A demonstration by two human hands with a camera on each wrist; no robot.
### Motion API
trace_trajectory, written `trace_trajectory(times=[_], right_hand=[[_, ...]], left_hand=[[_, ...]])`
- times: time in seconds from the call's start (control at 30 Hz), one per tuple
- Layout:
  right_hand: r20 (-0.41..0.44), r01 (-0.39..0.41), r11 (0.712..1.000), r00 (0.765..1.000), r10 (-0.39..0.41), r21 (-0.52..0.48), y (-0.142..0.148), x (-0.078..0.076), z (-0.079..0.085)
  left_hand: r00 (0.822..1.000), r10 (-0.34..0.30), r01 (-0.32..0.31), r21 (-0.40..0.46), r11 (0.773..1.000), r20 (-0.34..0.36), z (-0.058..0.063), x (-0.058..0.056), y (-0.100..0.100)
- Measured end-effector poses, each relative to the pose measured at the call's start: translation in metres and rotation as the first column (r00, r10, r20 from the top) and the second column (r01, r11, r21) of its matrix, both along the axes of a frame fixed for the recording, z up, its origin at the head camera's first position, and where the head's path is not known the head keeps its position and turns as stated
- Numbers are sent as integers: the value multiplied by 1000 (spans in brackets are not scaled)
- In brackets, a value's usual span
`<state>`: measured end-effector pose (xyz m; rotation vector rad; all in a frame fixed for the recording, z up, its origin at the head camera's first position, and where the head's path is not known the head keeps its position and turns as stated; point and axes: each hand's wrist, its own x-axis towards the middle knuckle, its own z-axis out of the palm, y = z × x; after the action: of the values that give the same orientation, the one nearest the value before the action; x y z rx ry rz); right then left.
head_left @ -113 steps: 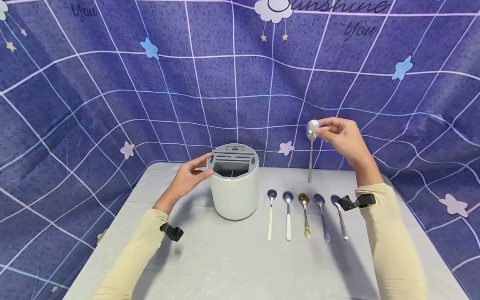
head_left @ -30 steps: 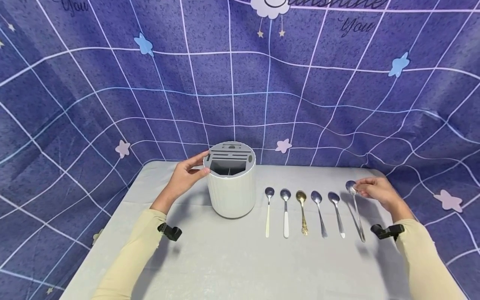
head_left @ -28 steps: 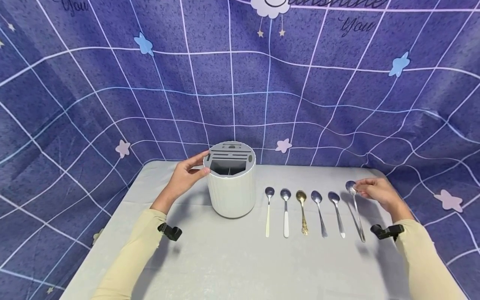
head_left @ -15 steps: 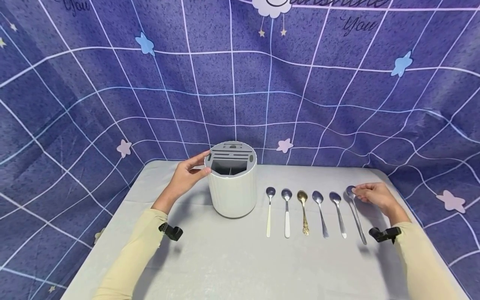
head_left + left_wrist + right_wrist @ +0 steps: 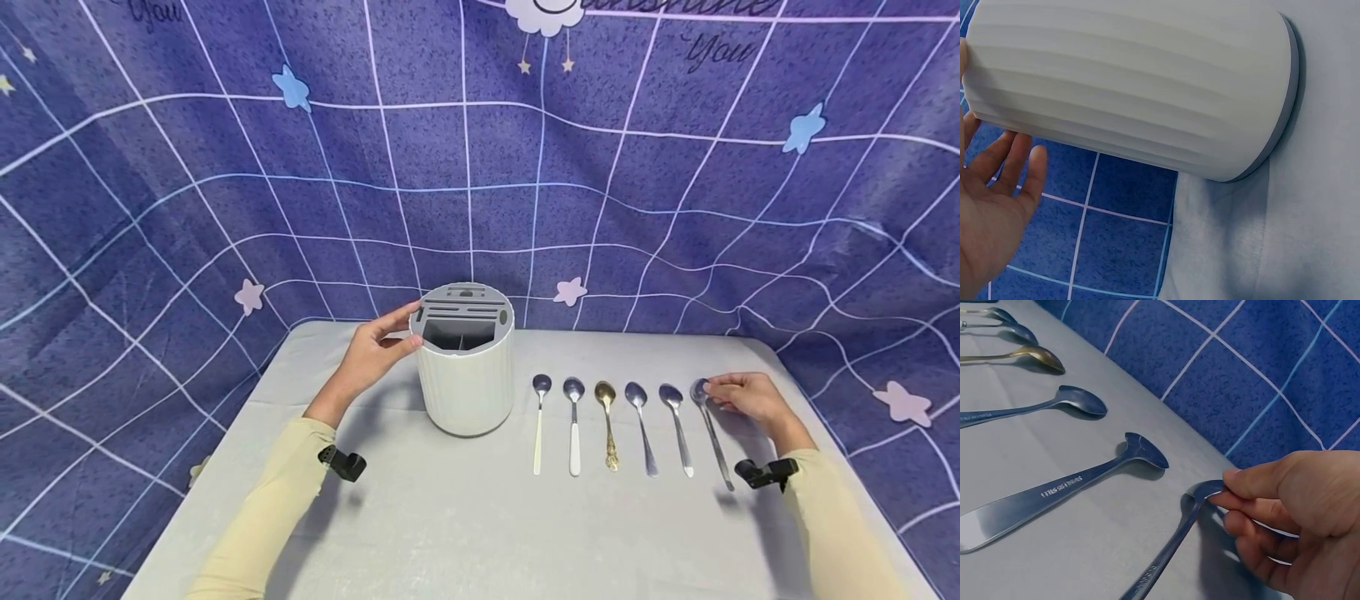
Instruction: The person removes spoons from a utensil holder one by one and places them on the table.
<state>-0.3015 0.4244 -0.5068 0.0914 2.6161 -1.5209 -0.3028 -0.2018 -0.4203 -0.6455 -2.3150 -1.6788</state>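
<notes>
A white ribbed utensil holder (image 5: 467,392) with a grey slotted lid stands upright on the table. My left hand (image 5: 372,357) holds its rim at the left, thumb in front and index finger behind; in the left wrist view, the other fingers of that hand (image 5: 997,206) are spread off the wall. At the right end of a row of spoons, my right hand (image 5: 750,398) pinches a silver spoon (image 5: 716,437) by its bowl. This spoon (image 5: 1166,553) lies along the tabletop, its bowl partly hidden by thumb and fingertips in the right wrist view.
Left of the pinched spoon lie a silver spoon (image 5: 678,433), another silver spoon (image 5: 642,429), a gold ornate spoon (image 5: 608,425), a white-handled spoon (image 5: 574,442) and a cream-handled spoon (image 5: 537,433). A blue-purple gridded cloth (image 5: 465,150) hangs behind the grey-covered table (image 5: 480,517).
My right hand has carried the silver spoon from the air down to the row's right end, then lowered its bowl to the tabletop. My left hand has stayed on the utensil holder.
</notes>
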Motion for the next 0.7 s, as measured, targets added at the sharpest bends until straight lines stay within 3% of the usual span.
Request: trace_trajectory(times=[0.3, 0.7], right_hand=[[55, -3, 993, 998, 10, -117, 4, 5, 0], [85, -10, 999, 996, 14, -47, 14, 16, 7]], left_hand=[[1000, -1, 1, 12, 1000, 9, 0, 0, 1], [1000, 8, -8, 9, 1000, 11, 3, 2, -2]])
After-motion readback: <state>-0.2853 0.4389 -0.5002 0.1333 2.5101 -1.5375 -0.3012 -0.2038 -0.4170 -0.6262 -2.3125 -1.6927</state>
